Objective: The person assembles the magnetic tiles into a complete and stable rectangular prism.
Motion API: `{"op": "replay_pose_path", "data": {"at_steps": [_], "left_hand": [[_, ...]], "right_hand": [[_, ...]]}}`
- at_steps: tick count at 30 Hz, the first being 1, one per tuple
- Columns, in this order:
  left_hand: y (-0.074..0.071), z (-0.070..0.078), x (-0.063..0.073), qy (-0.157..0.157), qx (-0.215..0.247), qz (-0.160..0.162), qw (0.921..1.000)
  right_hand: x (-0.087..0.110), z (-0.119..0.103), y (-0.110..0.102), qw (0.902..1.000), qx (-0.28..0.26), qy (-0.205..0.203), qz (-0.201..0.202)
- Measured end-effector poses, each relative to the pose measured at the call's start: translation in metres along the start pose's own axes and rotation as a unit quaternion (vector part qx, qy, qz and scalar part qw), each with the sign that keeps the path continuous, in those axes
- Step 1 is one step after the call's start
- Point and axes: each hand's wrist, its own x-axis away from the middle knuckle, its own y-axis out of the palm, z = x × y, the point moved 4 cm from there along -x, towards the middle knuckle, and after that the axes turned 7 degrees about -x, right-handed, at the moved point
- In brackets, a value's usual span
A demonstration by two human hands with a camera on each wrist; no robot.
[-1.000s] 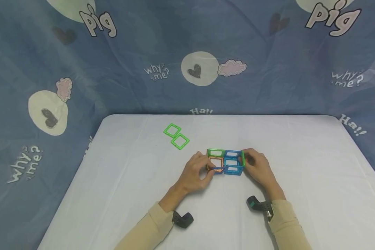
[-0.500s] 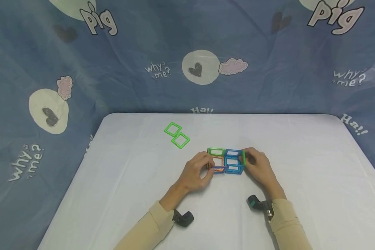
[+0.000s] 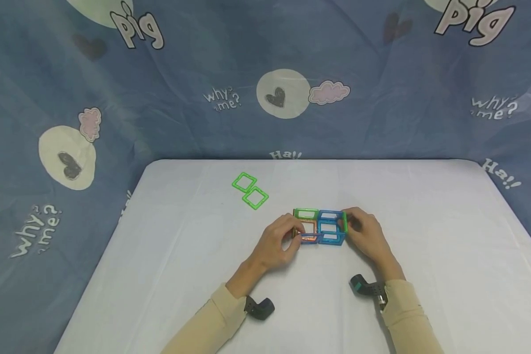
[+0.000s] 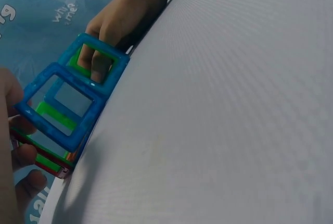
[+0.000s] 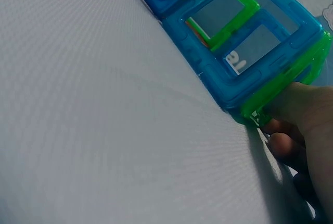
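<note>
A small open-topped box of square-frame magnetic tiles (image 3: 329, 222) stands on the white table, with blue, green and orange frames. My left hand (image 3: 272, 244) pinches the left end of the blue front-left magnetic tile (image 4: 87, 121), its fingers bent round that corner; a red-edged tile shows beside them in the left wrist view. At the opposite end, my right hand (image 3: 371, 240) holds the green magnetic tile (image 5: 287, 76) that forms the right wall, thumb against its outer face. An orange tile (image 3: 309, 221) lies in the floor, partly covered by left fingertips.
Two loose green square tiles (image 3: 250, 190) lie corner to corner on the white tabletop (image 3: 181, 236), behind and left of the box. A blue printed cloth (image 3: 181, 132) hangs along the table's far edge. Each wrist wears a dark camera (image 3: 260, 309).
The blue front-left tile has swung slightly and now lines up more closely with the blue tile beside it. My left fingertips shifted a little with it; the right hand stays put.
</note>
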Motion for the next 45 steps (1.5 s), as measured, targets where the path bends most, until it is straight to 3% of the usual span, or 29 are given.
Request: {"op": "replay_pose_path", "data": {"at_steps": [7, 20, 33, 40, 45], "left_hand": [[-0.0001, -0.0007, -0.0003, -0.006, 0.002, 0.009, 0.9999], [0.0008, -0.0013, -0.0018, -0.001, 0.018, 0.023, 0.9996], [0.0015, -0.0037, 0.0007, -0.041, 0.021, 0.008, 0.9989], [0.0014, 0.0005, -0.0031, 0.005, -0.061, 0.02, 0.998], [0.0026, 0.0026, -0.003, 0.036, -0.048, 0.005, 0.9982]], "right_hand": [[-0.0008, 0.0018, 0.0001, 1.0, 0.006, 0.008, -0.001], [-0.0017, 0.0017, 0.0006, 0.9998, -0.008, -0.018, 0.003], [-0.0003, 0.001, 0.0008, 0.9999, 0.0, -0.012, 0.004], [-0.0009, 0.0013, -0.0007, 1.0, 0.004, -0.006, 0.001], [-0.0006, 0.0025, 0.0007, 1.0, 0.003, 0.004, -0.004]]}}
